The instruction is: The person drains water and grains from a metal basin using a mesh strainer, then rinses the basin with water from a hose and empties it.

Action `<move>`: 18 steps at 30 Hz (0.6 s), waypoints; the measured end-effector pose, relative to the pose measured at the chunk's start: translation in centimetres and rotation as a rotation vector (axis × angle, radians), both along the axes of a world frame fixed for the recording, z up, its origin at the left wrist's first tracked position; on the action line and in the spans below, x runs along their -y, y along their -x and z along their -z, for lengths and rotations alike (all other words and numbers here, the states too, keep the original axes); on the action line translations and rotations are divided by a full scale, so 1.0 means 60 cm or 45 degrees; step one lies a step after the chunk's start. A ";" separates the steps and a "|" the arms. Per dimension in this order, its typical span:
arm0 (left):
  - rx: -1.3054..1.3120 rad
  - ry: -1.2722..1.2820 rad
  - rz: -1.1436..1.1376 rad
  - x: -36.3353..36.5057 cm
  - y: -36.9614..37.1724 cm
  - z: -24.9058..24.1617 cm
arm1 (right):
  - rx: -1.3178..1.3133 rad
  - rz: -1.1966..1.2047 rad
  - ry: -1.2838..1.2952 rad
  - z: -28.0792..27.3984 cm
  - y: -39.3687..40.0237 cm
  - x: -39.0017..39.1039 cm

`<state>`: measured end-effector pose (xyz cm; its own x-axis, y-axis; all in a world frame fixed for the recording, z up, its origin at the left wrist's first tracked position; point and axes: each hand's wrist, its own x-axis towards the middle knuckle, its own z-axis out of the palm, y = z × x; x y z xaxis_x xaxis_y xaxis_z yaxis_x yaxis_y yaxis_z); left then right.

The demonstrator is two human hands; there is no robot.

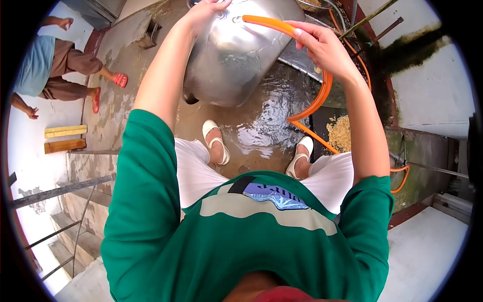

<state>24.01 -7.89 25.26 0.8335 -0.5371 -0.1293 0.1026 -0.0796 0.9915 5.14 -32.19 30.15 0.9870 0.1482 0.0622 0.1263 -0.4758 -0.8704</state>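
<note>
A large shiny metal pot (226, 65) is tipped over the wet floor in front of me, its rounded side towards my legs. My left hand (205, 14) is at the pot's upper left edge, its fingers closed there and partly cut off by the frame's top. My right hand (319, 44) pinches an orange hose (269, 22) between thumb and fingers. The hose's end points left over the pot's surface, close to a wet, bright patch. From my right hand the hose curves down to the floor between my feet and the right wall.
A person in brown trousers and red sandals (65, 70) is at the left. Concrete steps (83, 221) and a metal railing (63, 191) lie lower left. Yellowish grain-like bits (340, 133) are piled by my right foot. Water (266, 116) shines on the floor.
</note>
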 end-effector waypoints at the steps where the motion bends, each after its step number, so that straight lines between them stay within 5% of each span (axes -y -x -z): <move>1: -0.010 -0.002 -0.018 -0.005 -0.007 0.005 | 0.040 -0.046 -0.019 0.008 0.005 -0.016; 3: 0.105 0.274 -0.144 -0.014 -0.028 0.019 | 0.005 -0.070 -0.021 0.023 0.019 -0.049; 4: 0.254 0.069 -0.140 -0.030 -0.049 0.025 | 0.028 -0.080 0.013 0.034 0.026 -0.064; 18: 0.084 0.207 -0.283 -0.162 -0.028 0.007 | -0.351 0.068 -0.071 0.166 0.167 -0.067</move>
<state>25.67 1.86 24.84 0.9368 -0.3498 0.0022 0.0343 0.0982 0.9946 -4.87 -28.16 20.20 0.9742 0.0995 -0.2027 -0.1424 -0.4258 -0.8936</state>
